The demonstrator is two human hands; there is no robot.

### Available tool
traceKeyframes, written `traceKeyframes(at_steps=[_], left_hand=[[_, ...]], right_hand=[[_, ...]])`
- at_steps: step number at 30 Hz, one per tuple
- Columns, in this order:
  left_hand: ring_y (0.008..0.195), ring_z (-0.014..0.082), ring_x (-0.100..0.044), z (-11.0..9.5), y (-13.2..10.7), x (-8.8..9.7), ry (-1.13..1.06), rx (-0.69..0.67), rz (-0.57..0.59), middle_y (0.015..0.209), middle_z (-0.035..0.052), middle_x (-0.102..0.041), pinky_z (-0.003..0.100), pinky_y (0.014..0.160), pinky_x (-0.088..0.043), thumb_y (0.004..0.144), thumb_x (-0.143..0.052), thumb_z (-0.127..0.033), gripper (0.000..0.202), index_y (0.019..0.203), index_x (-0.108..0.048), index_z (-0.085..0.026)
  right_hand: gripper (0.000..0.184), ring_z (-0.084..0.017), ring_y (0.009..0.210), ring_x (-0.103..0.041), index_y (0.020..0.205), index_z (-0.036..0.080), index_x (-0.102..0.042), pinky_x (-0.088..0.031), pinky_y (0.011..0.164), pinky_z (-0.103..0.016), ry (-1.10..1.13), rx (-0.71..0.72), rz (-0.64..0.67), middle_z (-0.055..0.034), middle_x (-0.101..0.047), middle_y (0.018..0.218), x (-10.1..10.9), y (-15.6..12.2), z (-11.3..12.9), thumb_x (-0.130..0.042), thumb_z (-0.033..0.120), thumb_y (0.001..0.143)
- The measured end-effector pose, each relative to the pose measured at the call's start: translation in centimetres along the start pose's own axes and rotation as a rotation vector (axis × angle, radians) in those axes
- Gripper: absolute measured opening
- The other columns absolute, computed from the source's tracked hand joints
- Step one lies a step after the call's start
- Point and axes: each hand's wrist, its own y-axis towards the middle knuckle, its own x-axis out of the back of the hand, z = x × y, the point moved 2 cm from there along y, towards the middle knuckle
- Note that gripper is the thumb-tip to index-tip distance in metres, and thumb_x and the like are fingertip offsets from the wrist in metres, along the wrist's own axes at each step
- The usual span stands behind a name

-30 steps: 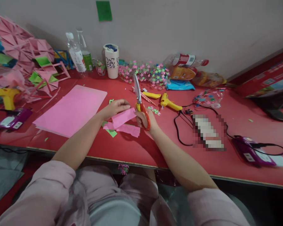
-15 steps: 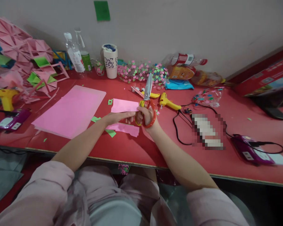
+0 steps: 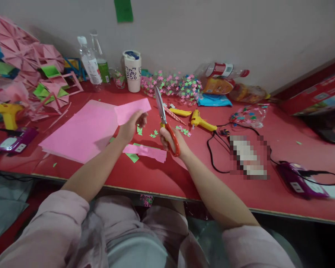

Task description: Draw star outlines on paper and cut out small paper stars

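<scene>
My left hand is closed on a pink paper strip, which it holds above the table, tilted up to the right. My right hand grips scissors with red and yellow handles; their blades point up and away and look closed. Below my hands lie more pink paper strips over green paper scraps. Small green star cutouts lie between my hands, and pink and green ones sit past the scissors. A stack of large pink sheets is on the left.
A yellow glue gun and a yellow cutter lie beyond my right hand. Bottles, a cup and star-filled bags line the wall. Pink folded-paper models stand at left; purple power boxes have trailing cables.
My hands have moved apart. The left carried the pink strip left and up, away from the right hand; the scissors swung to point left, uncovering star cutouts on the table.
</scene>
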Motion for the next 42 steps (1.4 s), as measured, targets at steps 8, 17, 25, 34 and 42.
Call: traceKeyframes(at_steps=[8, 17, 25, 34, 42], left_hand=[[0.045, 0.0064, -0.048, -0.8, 0.7, 1.1, -0.102, -0.095, -0.258, 0.052, -0.0032, -0.052, 0.021, 0.048, -0.038, 0.090, -0.045, -0.032, 0.031, 0.064, -0.055, -0.018], [0.045, 0.0081, -0.045, -0.3, 0.6, 0.9, -0.040, -0.142, -0.255, 0.051, -0.0021, -0.050, 0.024, 0.047, -0.036, 0.090, -0.043, -0.034, 0.035, 0.060, -0.051, -0.019], [0.047, 0.0095, -0.040, 0.7, -0.2, 0.2, 0.094, -0.189, -0.213, 0.051, -0.0021, -0.043, 0.026, 0.050, -0.035, 0.091, -0.041, -0.045, 0.044, 0.054, -0.043, -0.021], [0.051, 0.0116, -0.040, 0.7, -0.8, -0.4, 0.176, -0.221, -0.226, 0.055, -0.0013, -0.041, 0.029, 0.055, -0.035, 0.092, -0.033, -0.049, 0.047, 0.055, -0.040, -0.021], [0.053, 0.0116, -0.037, 0.2, -1.4, -0.6, 0.205, -0.225, -0.219, 0.056, -0.0018, -0.039, 0.030, 0.056, -0.033, 0.091, -0.034, -0.055, 0.047, 0.058, -0.038, -0.021]], right_hand=[[0.044, -0.007, 0.038, -0.037, 0.066, 0.021, -0.036, -0.031, 0.040, -0.022, -0.303, -0.027, 0.129, 0.0085, -0.036, 0.044, -0.6, -0.9, 0.4, -0.053, 0.060, 0.077], [0.046, -0.008, 0.041, -0.037, 0.065, 0.021, -0.037, -0.030, 0.042, -0.023, -0.320, 0.013, 0.154, 0.0075, -0.037, 0.046, -0.8, -1.0, 0.3, -0.052, 0.064, 0.075], [0.041, -0.006, 0.036, -0.035, 0.068, 0.021, -0.038, -0.028, 0.038, -0.020, -0.189, -0.008, 0.161, 0.0087, -0.037, 0.045, -2.0, -1.7, 0.2, -0.050, 0.058, 0.080], [0.033, -0.006, 0.032, -0.034, 0.070, 0.021, -0.040, -0.030, 0.035, -0.019, -0.101, -0.063, 0.188, 0.0109, -0.034, 0.040, -2.6, -2.2, 0.7, -0.051, 0.049, 0.083], [0.033, -0.006, 0.032, -0.034, 0.071, 0.020, -0.042, -0.031, 0.036, -0.019, -0.108, -0.079, 0.178, 0.0105, -0.036, 0.039, -2.6, -2.1, 0.5, -0.053, 0.049, 0.082]])
